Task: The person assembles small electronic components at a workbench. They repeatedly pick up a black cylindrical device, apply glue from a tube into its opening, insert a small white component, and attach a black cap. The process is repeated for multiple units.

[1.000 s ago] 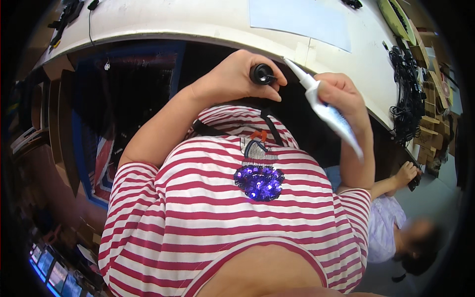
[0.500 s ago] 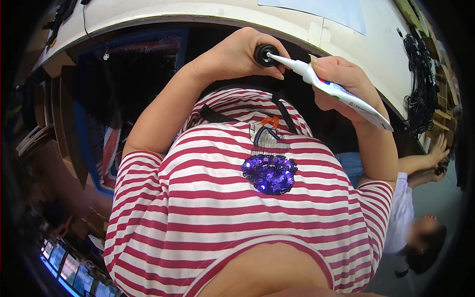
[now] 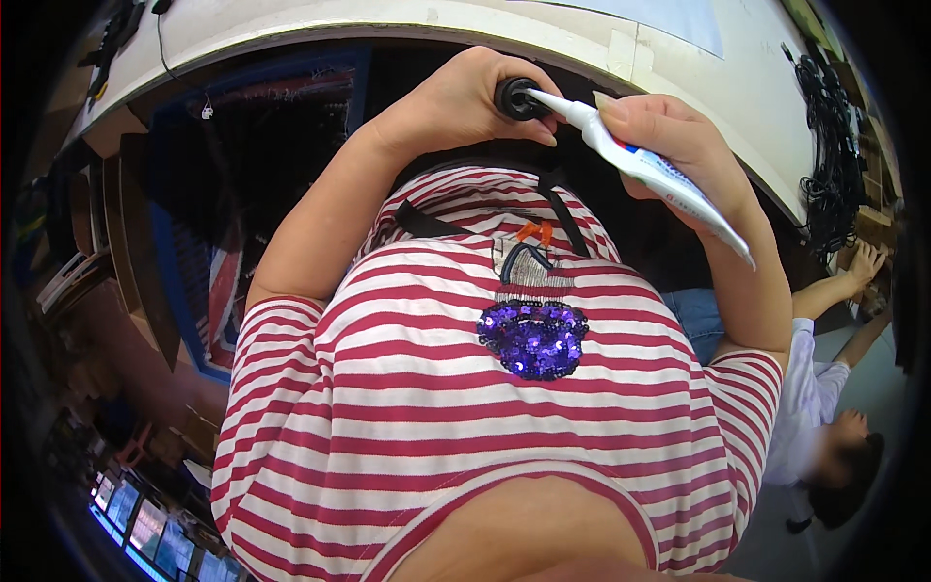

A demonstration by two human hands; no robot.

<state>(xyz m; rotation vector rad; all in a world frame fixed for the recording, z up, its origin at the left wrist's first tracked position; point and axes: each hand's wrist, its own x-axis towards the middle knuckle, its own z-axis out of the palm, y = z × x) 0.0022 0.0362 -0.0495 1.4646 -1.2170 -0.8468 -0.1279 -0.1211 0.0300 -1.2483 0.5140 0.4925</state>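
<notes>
while hands [image 3: 572, 121] grip, tube [image 3: 640, 165] seemingly meets cap [image 3: 516, 98]

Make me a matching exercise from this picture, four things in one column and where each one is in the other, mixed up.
Things:
1. black cap
2. white tube
3. purple sequin patch
4. bundle of black cables

Places:
A. on the table at the far right
B. in the left hand
C. on the striped shirt
D. in the right hand

Pairs: 1-B, 2-D, 3-C, 4-A
</notes>
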